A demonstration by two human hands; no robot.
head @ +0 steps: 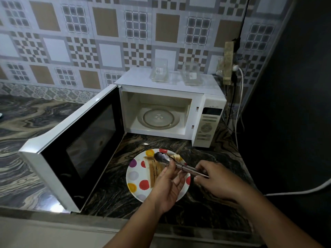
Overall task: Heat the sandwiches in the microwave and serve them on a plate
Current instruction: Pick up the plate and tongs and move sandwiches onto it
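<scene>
— Sandwiches (154, 169)?
— On the dotted plate (133, 178), just before the open microwave (161, 111).
— Hands?
— Right hand (213, 179) grips the tongs (176, 163); left hand (168, 185) pinches their middle, above the plate.

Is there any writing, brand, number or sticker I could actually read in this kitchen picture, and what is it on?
Nothing here can be read.
Microwave control panel: rows of button labels and a small mark above the display, too blurred to read.
Left clear container on the microwave: white sticker, print too small.
Right clear container: white sticker, print too small.
Spotted plate and tongs: no text visible.
</scene>
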